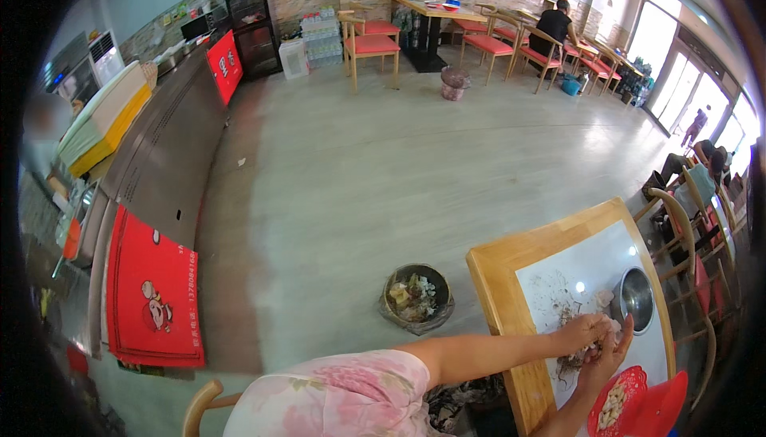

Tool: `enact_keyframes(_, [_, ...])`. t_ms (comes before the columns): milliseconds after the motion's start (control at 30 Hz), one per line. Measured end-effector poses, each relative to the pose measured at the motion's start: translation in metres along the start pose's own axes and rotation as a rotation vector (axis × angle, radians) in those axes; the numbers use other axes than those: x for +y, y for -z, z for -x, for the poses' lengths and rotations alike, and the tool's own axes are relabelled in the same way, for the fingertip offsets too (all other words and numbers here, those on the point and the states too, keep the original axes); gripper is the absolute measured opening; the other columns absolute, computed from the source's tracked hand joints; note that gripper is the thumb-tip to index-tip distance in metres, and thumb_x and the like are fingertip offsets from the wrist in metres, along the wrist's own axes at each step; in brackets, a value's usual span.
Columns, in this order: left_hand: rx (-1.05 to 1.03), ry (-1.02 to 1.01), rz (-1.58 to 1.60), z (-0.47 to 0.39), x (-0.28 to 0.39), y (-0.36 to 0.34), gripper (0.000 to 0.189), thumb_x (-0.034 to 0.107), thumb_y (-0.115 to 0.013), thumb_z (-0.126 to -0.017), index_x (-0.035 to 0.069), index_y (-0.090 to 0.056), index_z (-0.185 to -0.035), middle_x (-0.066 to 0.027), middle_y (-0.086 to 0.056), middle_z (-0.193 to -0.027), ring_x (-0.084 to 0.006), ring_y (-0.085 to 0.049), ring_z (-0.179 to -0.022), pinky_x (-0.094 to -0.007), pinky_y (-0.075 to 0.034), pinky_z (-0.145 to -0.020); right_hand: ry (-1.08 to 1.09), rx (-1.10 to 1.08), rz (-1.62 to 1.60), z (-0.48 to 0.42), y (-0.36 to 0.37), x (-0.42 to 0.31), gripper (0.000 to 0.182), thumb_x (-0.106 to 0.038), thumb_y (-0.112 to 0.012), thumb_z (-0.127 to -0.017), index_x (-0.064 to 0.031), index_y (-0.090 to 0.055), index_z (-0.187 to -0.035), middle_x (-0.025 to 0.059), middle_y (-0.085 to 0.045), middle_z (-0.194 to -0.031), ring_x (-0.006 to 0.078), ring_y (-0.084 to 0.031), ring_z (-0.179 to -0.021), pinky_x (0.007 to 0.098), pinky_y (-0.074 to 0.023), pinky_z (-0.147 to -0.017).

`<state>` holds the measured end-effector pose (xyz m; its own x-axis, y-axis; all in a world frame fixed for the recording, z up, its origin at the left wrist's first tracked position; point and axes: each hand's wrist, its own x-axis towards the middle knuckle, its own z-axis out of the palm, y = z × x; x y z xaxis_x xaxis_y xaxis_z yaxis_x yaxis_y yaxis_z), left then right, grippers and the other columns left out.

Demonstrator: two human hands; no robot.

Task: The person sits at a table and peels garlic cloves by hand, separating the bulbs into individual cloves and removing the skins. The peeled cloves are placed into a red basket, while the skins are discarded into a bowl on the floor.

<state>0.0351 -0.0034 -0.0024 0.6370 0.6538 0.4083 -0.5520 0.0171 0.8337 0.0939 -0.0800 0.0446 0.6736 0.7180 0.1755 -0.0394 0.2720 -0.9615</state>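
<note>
My left hand (580, 334) and my right hand (605, 354) meet over the white tabletop (541, 284). Between them is whitish garlic (613, 324), mostly covered by the fingers, so its exact form is hard to tell. Some fingers of the right hand point up beside a steel bowl (638, 300). Another pale garlic bulb (603, 299) rests against the bowl's near side. Dark dirt and root scraps (562, 308) lie scattered around the hands. Peeled cloves (613, 407) fill part of a red openwork plastic basket (633, 377) close to my right forearm.
On the floor left of the table's wooden edge (488, 281) stands a lined waste bin (417, 299) with scraps in it. Wooden chairs (682, 227) crowd the right side. A steel counter (173, 137) runs along the left. Other people sit farther off, one in black (550, 30).
</note>
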Motion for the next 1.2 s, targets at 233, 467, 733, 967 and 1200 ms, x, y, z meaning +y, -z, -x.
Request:
enact_keyframes(233, [0.027,-0.005,0.063,0.000,-0.005,-0.007,0.022,0.021,-0.049,-0.095,0.001,-0.056,-0.090,-0.0064,-0.063,-0.080,-0.0132,-0.059,-0.079,-0.0282,-0.048,-0.070,-0.022,0.002,0.063,-0.002,0.016,0.009,0.054,-0.009,-0.061,-0.086,-0.0085,-0.040,-0.136,0.0035,-0.056,-0.094,0.0037,-0.050,-0.060,0.0156,-0.0350,-0.041])
enact_keyframes(467, [0.005,0.029,-0.001,-0.005,-0.008,-0.002,0.017,0.017,-0.051,-0.093,0.001,-0.054,-0.088,-0.0074,-0.061,-0.079,-0.0137,-0.057,-0.079,-0.0287,-0.046,-0.071,0.020,0.005,0.084,-0.004,0.019,0.019,0.047,-0.013,-0.059,-0.090,-0.0069,-0.042,-0.134,0.0004,-0.061,-0.086,-0.0003,-0.041,-0.051,0.0139,-0.0269,-0.040])
enact_keyframes(733, [0.074,-0.017,-0.220,-0.007,0.007,0.003,0.021,0.022,-0.052,-0.093,0.002,-0.057,-0.092,-0.0098,-0.062,-0.080,-0.0187,-0.058,-0.076,-0.0318,-0.046,-0.072,-0.004,-0.092,0.043,-0.002,0.015,0.017,0.039,-0.012,-0.059,-0.090,-0.0054,-0.049,-0.127,-0.0008,-0.058,-0.082,0.0002,-0.039,-0.048,0.0143,-0.0273,-0.038])
enact_keyframes(967, [0.280,-0.065,-0.620,0.005,0.010,0.029,0.027,0.029,-0.048,-0.095,0.002,-0.052,-0.091,-0.0207,-0.058,-0.078,-0.0378,-0.058,-0.077,-0.0425,-0.046,-0.068,0.077,0.044,0.092,-0.005,0.018,0.014,0.019,-0.014,-0.057,-0.091,-0.0052,-0.058,-0.108,0.0029,-0.057,-0.082,0.0014,-0.039,-0.049,0.0162,-0.0273,-0.038])
enact_keyframes(1200, [0.388,-0.027,-0.922,0.018,0.019,0.043,0.032,0.034,-0.045,-0.095,0.003,-0.051,-0.089,-0.0221,-0.058,-0.081,-0.0426,-0.055,-0.079,-0.0477,-0.043,-0.069,0.123,0.105,-0.121,-0.026,0.031,0.019,0.016,-0.023,-0.056,-0.093,-0.0082,-0.057,-0.099,-0.0048,-0.046,-0.066,0.0011,-0.036,-0.048,0.0156,-0.0251,-0.038])
